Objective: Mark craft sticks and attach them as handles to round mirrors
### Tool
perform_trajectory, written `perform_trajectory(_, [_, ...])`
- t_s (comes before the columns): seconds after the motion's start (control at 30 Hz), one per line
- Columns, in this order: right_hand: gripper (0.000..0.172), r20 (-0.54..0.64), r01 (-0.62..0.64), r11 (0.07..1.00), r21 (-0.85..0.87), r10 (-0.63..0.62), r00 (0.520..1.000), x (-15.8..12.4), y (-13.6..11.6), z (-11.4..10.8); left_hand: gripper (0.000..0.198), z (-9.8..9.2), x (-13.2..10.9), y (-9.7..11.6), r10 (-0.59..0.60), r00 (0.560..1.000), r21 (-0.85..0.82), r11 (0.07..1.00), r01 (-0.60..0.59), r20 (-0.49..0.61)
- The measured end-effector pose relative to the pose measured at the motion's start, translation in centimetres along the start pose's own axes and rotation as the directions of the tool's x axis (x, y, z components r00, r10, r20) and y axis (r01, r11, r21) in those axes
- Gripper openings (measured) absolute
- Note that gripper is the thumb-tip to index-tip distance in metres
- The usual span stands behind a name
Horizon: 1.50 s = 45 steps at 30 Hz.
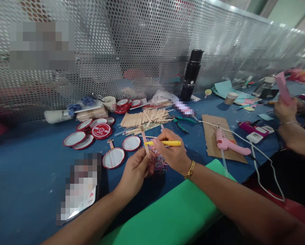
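Mesh screen (152,51) of perforated metal closes off the far side, and the blue table (27,177) runs in front of it from left to right. A green sheet (173,211) lies at the near edge under the person's forearms. Right of centre a piece of cardboard (213,136) carries a pink glue gun (230,143), its white cord trailing toward the near right. A black bottle (191,75) stands upright at the far side, close to the screen. A pile of wooden sticks (144,117) lies in the middle, with red-rimmed lids (101,131) scattered to its left. At far right a co-worker's hand (285,109) grips a pink piece (282,86). Near the centre, the left hand (135,170) pinches a single wooden stick (144,143) and holds it almost upright above the table. The right hand (171,151) is closed around a yellow marker (166,143), held level, its left end meeting that stick. A tangle of coloured thread (159,163) sits just below and between the two hands.
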State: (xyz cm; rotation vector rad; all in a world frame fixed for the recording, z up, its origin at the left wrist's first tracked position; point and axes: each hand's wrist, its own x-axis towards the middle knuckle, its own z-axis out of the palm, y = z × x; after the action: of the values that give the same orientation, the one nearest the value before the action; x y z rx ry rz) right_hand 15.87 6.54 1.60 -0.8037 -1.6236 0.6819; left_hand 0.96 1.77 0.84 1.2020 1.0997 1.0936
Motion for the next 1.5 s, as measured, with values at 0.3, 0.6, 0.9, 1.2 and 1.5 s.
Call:
perform_trajectory(0.3, [0.026,-0.012,-0.014,1.0,-0.019,0.014,1.0,0.05,-0.08,-0.09,0.044,-0.02,-0.1,-0.06,0.0,1.0,-0.011,1.0,-0.001,-0.002])
perform_trajectory(0.6, [0.027,-0.014,-0.017,0.999,-0.031,0.017,1.0,0.01,-0.03,-0.06,0.043,-0.04,-0.07,-0.01,0.012,1.0,0.003,1.0,-0.012,0.001])
perform_trajectory(0.9, [0.029,-0.009,-0.008,0.999,-0.044,0.008,1.0,0.02,0.02,-0.13,0.045,-0.02,-0.09,0.19,-0.014,1.0,0.007,1.0,0.014,-0.013])
perform_trajectory(1.2, [0.027,-0.014,-0.018,1.0,-0.023,0.017,1.0,-0.01,0.05,0.05,0.044,-0.04,0.0,0.08,0.005,1.0,0.003,1.0,-0.005,-0.008])
perform_trajectory(1.5, [0.027,0.01,-0.025,0.999,-0.02,0.025,1.0,0.04,0.05,-0.13,0.042,-0.02,0.01,0.05,0.013,1.0,-0.003,1.0,-0.013,-0.01])
